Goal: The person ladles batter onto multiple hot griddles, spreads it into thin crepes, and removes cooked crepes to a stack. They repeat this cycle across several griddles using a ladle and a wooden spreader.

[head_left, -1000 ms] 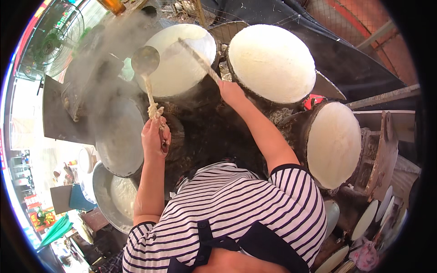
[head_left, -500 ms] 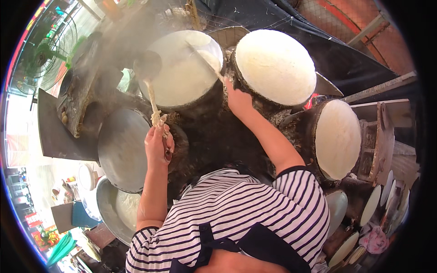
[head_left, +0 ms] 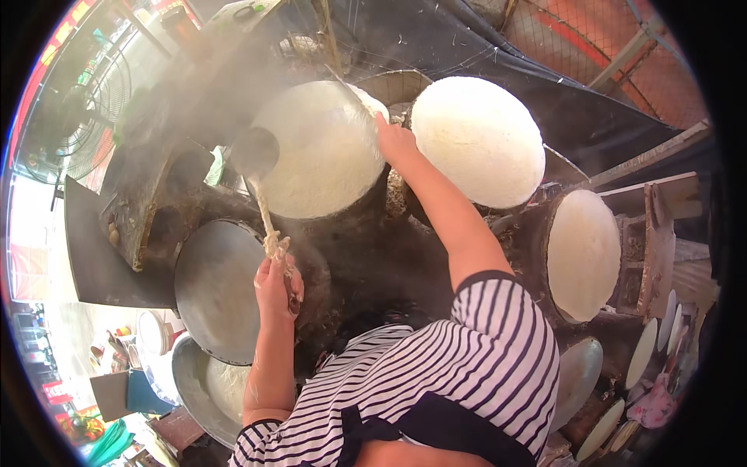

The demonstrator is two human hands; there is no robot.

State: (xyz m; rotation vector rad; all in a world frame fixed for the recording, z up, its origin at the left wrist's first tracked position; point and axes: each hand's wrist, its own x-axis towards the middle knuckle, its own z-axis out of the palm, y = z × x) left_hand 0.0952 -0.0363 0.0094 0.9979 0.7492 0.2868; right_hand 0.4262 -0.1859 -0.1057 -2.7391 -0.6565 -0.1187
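My left hand is closed round the batter-crusted handle of a ladle. Its dark round bowl is held by the left edge of a steaming griddle covered with a sheet of pale batter. My right hand grips a thin stick-like spreader, which slants over the far right rim of that griddle. How far the spreader touches the batter is hard to tell. To the right, another griddle carries a full white sheet. Steam blurs the area round the ladle.
Near my left arm are a bare grey griddle and a metal basin of batter. A third batter-covered griddle stands at the right, beside a wooden rack. A fan is at the far left. Several lids lean at the lower right.
The spreader has moved to the griddle's far right edge with my right hand. Batter now covers the patch that looked thin and grey at the upper right. My left hand still holds the ladle.
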